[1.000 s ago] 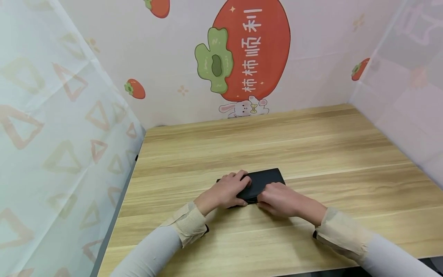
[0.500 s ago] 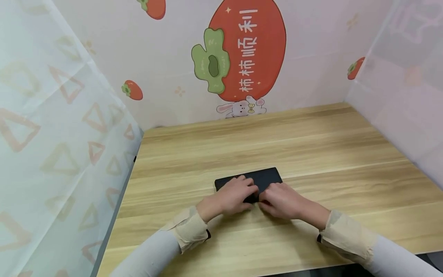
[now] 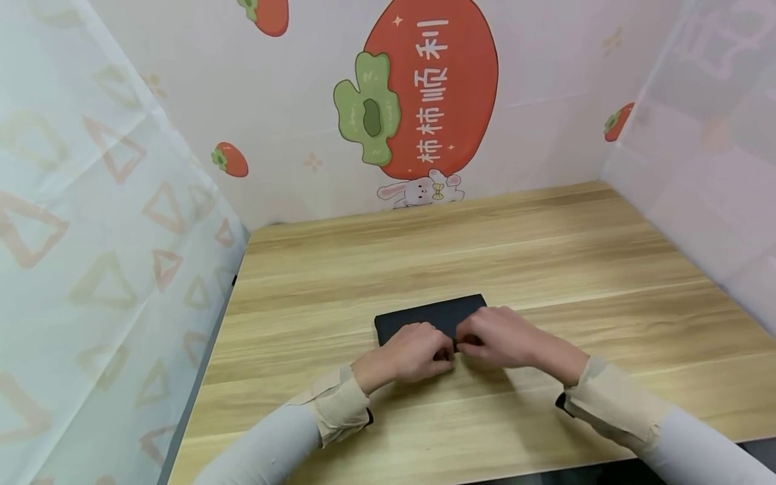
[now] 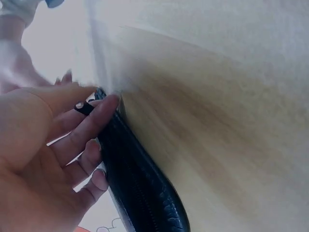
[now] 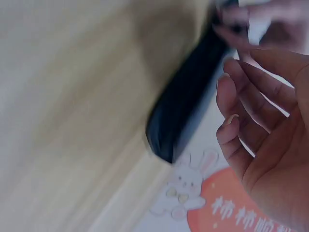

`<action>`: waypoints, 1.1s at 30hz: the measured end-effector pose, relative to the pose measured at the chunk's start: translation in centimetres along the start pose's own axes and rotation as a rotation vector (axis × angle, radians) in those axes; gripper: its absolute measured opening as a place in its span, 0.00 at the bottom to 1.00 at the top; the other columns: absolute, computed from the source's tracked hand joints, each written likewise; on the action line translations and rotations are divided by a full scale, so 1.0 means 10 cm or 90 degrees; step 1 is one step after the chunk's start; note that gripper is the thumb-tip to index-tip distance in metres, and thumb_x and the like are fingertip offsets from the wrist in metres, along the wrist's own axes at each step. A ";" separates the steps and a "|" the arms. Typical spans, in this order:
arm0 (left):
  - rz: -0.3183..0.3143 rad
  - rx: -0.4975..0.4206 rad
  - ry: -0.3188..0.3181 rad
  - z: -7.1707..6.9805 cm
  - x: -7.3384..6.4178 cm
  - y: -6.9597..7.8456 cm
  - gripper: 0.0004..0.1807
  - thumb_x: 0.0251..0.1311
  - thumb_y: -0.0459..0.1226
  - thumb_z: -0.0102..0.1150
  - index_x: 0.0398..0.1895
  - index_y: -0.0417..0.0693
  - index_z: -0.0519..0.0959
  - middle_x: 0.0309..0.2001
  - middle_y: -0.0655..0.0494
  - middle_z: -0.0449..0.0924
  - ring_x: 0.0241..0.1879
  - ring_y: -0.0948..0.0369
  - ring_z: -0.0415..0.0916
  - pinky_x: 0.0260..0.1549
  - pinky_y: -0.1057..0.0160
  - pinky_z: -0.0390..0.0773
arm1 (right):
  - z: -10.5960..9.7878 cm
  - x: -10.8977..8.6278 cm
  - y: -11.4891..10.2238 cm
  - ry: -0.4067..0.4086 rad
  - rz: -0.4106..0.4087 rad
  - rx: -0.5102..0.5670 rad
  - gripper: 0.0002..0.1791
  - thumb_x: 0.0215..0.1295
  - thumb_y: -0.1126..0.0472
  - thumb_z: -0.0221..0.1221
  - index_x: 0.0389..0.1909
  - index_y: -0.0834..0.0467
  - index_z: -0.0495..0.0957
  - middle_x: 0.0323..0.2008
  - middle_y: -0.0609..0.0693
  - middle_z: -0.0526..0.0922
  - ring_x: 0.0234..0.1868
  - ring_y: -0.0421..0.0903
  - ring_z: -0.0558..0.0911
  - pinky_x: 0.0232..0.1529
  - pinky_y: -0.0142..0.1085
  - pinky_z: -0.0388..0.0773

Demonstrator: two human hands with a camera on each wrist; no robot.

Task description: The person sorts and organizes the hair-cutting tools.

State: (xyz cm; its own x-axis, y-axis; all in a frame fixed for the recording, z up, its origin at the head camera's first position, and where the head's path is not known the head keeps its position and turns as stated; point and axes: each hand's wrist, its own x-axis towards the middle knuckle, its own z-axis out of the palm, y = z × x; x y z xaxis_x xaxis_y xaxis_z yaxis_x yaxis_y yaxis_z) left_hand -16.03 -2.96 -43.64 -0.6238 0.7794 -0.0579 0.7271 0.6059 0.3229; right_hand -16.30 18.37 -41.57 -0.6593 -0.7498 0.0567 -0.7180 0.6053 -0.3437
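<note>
A flat black long wallet [image 3: 431,316] lies on the wooden table in front of me. Its leathery side and long narrow edge show in the left wrist view. My left hand [image 3: 412,351] pinches its near edge between thumb and fingertips. There, a short black strap with a metal stud [image 4: 84,107] sticks out between the left fingers. My right hand [image 3: 500,335] is at the wallet's right near corner, fingers loosely bent. In the right wrist view, the right fingers [image 5: 227,94] sit beside the wallet with nothing visible in them. The right index tip is hard to make out.
The wooden table [image 3: 339,269] extends around the wallet on all sides. Behind it rises a printed backdrop [image 3: 533,135] with a large red persimmon and a rabbit. Pale sheets [image 3: 115,222] hang at both sides. The table's front edge runs just below my forearms.
My left hand has slid right and toward me along the wallet, from its top to the near edge. My right hand has lifted slightly and shifted away from me. The wallet has barely moved.
</note>
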 end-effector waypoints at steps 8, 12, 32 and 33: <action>-0.019 -0.059 0.021 -0.01 -0.01 0.01 0.09 0.71 0.38 0.61 0.31 0.53 0.87 0.20 0.70 0.74 0.20 0.72 0.68 0.25 0.74 0.69 | -0.06 0.20 0.18 -0.050 0.089 -0.097 0.48 0.56 0.42 0.75 0.73 0.58 0.68 0.66 0.55 0.72 0.35 0.49 0.82 0.39 0.46 0.80; -0.038 -0.063 0.019 -0.01 -0.02 0.03 0.02 0.68 0.34 0.62 0.37 0.51 0.84 0.19 0.67 0.74 0.19 0.71 0.69 0.25 0.74 0.69 | 0.01 0.31 0.21 -0.092 0.084 -0.121 0.55 0.52 0.35 0.74 0.75 0.59 0.65 0.66 0.57 0.72 0.35 0.51 0.81 0.39 0.48 0.81; -0.162 -0.057 0.062 -0.07 -0.23 0.08 0.31 0.59 0.27 0.62 0.07 0.56 0.57 0.12 0.67 0.43 0.14 0.68 0.40 0.16 0.69 0.48 | 0.06 0.37 0.28 -0.121 0.094 -0.092 0.53 0.54 0.33 0.72 0.75 0.56 0.66 0.63 0.53 0.70 0.34 0.49 0.79 0.41 0.47 0.79; -0.159 -0.057 0.063 -0.08 -0.26 0.06 0.30 0.59 0.27 0.62 0.06 0.56 0.57 0.12 0.67 0.43 0.14 0.68 0.40 0.17 0.69 0.49 | 0.06 0.37 0.28 -0.122 0.096 -0.091 0.54 0.54 0.33 0.72 0.75 0.56 0.65 0.63 0.53 0.70 0.35 0.48 0.79 0.41 0.47 0.80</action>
State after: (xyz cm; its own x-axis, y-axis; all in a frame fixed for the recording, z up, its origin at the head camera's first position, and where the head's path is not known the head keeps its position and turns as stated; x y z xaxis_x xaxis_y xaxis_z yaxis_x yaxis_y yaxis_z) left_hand -14.18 -4.70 -42.55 -0.8086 0.5858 -0.0543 0.5220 0.7569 0.3931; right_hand -20.65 17.13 -42.90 -0.7162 -0.6773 -0.1680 -0.6486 0.7349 -0.1979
